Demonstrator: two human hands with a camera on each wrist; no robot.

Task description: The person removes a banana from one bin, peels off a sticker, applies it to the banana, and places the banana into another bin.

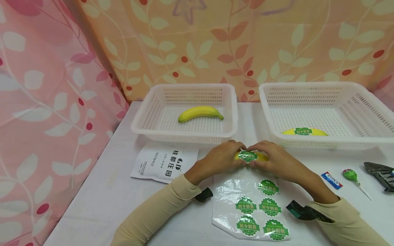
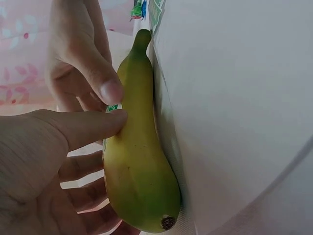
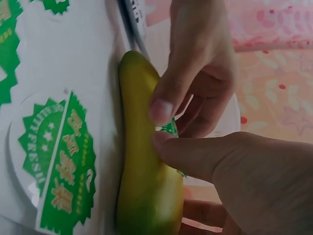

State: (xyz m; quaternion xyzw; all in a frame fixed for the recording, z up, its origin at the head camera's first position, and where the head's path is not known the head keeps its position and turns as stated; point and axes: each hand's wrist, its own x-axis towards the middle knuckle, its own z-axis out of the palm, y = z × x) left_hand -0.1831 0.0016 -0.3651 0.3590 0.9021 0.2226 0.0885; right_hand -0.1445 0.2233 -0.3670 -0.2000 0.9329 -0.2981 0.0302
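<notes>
A yellow banana with green ends [image 2: 139, 142] lies on the table in front of both hands. On its upper side is a green sticker [image 1: 247, 156]. My left hand [image 1: 223, 157] grips the banana's left part, thumb on the near side and fingers behind it. My right hand [image 1: 277, 162] holds the right part in the same way. Both thumbs meet at the sticker's lower edge, as the right wrist view shows. Just in front lies a clear sheet of green stickers [image 1: 227, 205], its top edge close to the banana.
A white basket [image 1: 141, 124] at back left contains a plain banana [image 1: 200, 113]. Another basket [image 1: 267, 116] at back right contains a stickered banana [image 1: 318, 132]. A white pouch [image 1: 154, 164] lies left; a blue packet [image 1: 331, 180], a lollipop [image 1: 350, 175] and a black object [image 1: 380, 176] lie right.
</notes>
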